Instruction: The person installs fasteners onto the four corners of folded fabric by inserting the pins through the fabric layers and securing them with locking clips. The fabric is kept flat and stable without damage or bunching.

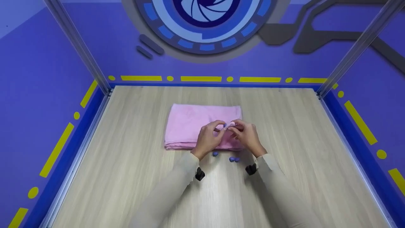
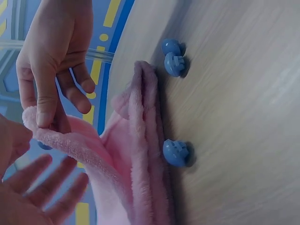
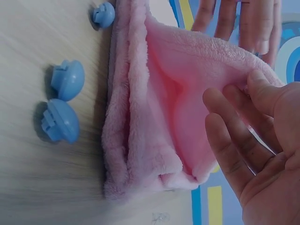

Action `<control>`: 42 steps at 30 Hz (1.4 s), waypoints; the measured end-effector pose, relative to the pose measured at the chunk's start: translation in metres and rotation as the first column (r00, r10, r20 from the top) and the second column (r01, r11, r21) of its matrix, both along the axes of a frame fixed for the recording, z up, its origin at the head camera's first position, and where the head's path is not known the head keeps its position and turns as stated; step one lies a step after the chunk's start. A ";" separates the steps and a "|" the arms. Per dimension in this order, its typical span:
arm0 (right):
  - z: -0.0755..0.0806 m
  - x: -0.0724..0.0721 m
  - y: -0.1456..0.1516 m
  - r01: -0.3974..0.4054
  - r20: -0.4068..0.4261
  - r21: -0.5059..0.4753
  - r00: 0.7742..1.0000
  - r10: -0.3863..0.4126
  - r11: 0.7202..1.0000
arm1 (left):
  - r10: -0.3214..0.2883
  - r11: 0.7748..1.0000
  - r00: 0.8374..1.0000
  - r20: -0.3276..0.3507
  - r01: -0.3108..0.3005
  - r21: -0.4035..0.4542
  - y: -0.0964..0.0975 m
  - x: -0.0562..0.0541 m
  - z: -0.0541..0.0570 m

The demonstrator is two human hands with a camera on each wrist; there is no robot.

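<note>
A folded pink fleece blanket (image 1: 190, 123) lies on the table, with one layer lifted at its near right part. My right hand (image 1: 248, 136) pinches the raised edge between thumb and fingers; its other fingers are spread in the right wrist view. Close beside it, my left hand (image 1: 208, 137) pinches a small blue plastic clip (image 1: 225, 125) at that edge. In the left wrist view this clip (image 2: 44, 145) is mostly hidden by cloth and fingers. Whether it is fastened to the cloth, I cannot tell.
Three blue round-headed clips lie on the wooden table (image 1: 126, 177) before the blanket: a single clip (image 1: 215, 154) and a pair, the left clip (image 1: 232, 159) against the right clip (image 1: 237, 160). Blue-purple panels (image 1: 104, 38) enclose the back and sides.
</note>
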State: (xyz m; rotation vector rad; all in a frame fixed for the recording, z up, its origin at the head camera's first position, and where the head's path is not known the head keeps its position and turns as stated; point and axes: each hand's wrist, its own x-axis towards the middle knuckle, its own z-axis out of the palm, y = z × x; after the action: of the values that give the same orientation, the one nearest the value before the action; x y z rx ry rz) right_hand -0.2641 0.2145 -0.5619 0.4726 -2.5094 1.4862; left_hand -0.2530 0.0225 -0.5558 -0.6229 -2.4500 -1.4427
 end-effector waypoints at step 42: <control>-0.022 0.023 0.064 0.137 0.103 0.035 0.985 -0.140 0.990 | -0.065 0.977 0.951 0.302 -0.001 0.213 -0.054 -0.040 0.013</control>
State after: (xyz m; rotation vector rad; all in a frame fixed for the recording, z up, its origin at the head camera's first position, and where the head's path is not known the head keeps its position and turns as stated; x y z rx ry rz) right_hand -0.2410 0.2782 -0.5841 0.2231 -2.5865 1.4609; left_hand -0.2930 -0.0318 -0.5424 -0.4198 -2.4654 -1.9095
